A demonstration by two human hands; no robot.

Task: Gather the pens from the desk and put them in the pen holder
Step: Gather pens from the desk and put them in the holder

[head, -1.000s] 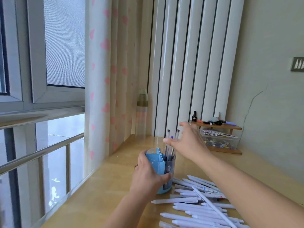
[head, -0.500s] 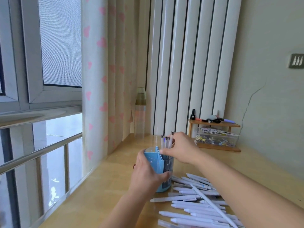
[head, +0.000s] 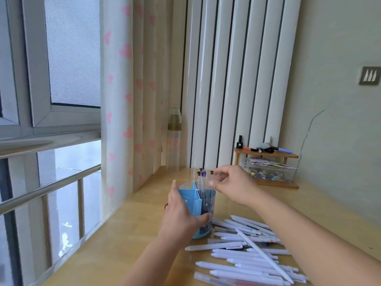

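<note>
Pens in a blue plastic pen holder (head: 186,198), upright near the desk's left edge, on the pale wooden desk (head: 132,219). Divided into compartments by blue partitions; only the clear right-hand compartment filled, with several thin clear-barrelled pens (head: 203,183) standing upright, dark and blue caps poking above the rim. Nearest blue compartments apparently empty, though not seen to the bottom.

Left hand (head: 181,218) wrapped around the holder's near wall, thumb across the lower front, fingers up the left side. Clearly gripping the holder.

Right hand (head: 233,187) raised just right of the standing pens, thumb and forefinger pinched close together by the rightmost dark cap. Contact with that cap hard to judge; cannot tell whether anything is gripped. Other fingers loosely curled.

Scattered heap of white capped pens (head: 247,263) lying flat toward the desk's near right part, just right of the holder, crossing one another, one long one slanted over the rest. Right forearm passing above them.

Toward the far right corner, small wooden shelf (head: 268,154) against the wall, with a dark little bottle and a few markers on top. Beneath it, clear plastic box (head: 270,173) filled with small coloured bits, too small to name. Tall clear bottle with an olive cap (head: 174,139) at the far edge beside the heart-patterned curtain (head: 123,100).
</note>
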